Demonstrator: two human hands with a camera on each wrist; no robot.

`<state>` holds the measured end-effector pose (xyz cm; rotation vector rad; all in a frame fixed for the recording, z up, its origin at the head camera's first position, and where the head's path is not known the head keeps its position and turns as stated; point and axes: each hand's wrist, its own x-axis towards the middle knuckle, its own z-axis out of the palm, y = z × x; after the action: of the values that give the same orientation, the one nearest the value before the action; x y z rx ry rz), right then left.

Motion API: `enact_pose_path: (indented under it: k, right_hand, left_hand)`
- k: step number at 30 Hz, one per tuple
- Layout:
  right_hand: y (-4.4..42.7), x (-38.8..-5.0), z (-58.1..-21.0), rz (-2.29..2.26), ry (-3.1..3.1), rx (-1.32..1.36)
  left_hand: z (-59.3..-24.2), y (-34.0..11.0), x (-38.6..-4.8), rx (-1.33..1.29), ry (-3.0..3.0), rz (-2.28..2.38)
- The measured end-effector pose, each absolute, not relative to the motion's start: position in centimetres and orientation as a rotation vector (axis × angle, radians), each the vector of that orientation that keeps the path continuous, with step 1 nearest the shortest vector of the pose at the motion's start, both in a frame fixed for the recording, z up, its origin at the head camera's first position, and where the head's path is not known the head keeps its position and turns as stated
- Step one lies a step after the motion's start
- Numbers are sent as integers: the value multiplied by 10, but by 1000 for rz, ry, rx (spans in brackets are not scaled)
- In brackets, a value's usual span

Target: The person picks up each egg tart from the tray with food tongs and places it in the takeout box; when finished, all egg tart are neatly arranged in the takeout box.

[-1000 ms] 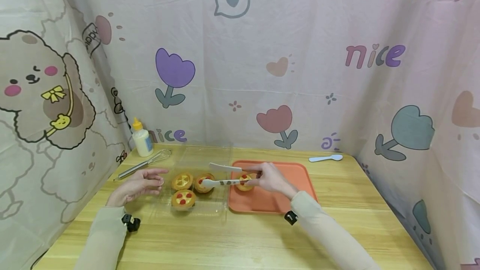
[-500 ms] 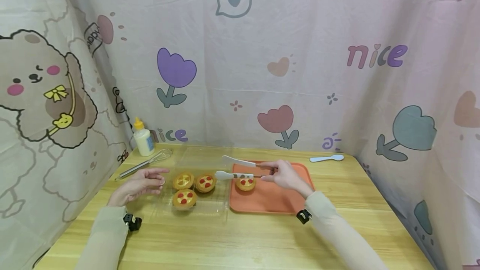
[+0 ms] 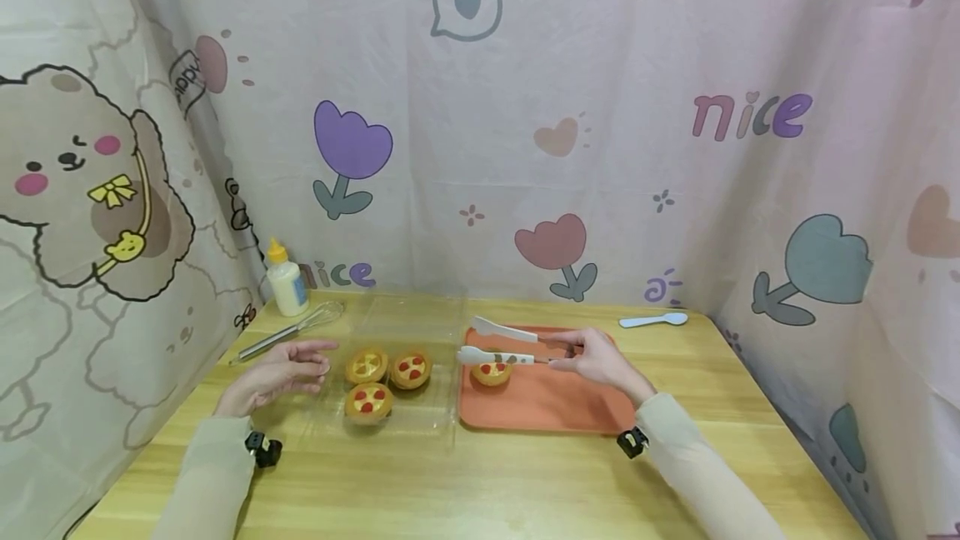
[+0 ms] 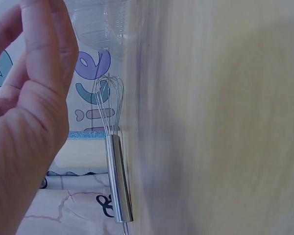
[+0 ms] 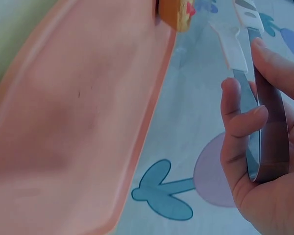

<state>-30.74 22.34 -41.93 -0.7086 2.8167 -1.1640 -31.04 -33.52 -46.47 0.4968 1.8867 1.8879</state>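
Observation:
My right hand (image 3: 600, 363) grips a pair of tongs (image 5: 272, 132), a bent metal strip with white tips. The tips stand apart with nothing between them, above the left part of an orange tray (image 3: 547, 407). One tart (image 3: 491, 373) with red pieces on top lies at the tray's left side, partly hidden behind the lower tip. Left of the tray is a clear plastic box (image 3: 420, 423) with its lid laid back, holding two tarts with red pieces and a yellow-topped tart (image 3: 367, 367). Beside the box's left edge, my left hand (image 3: 281, 373) holds nothing, its fingers loosely bent.
A metal whisk (image 3: 288, 332) lies at the back left, close to my left hand. Behind it stands a white bottle (image 3: 287, 283) with a yellow cap. At the back right lies a pale blue spoon (image 3: 652, 321). Patterned curtains rise behind the table (image 3: 420, 490).
My right hand has carried the tongs rightward, off the box and over the tray, and their tips have come away from the tart on the tray. The left hand stays in place.

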Motion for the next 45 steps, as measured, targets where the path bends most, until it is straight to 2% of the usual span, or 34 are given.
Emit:
enact_pose_path:
  k: [13, 45]
  right_hand:
    - [246, -307, -417, -1119, 2783, -659]
    - [253, -310, -426, -1003, 2732, -731]
  left_hand:
    - [-468, -339, -313, 528, 1851, 1919]
    - [-466, -338, -311, 523, 1847, 1911]
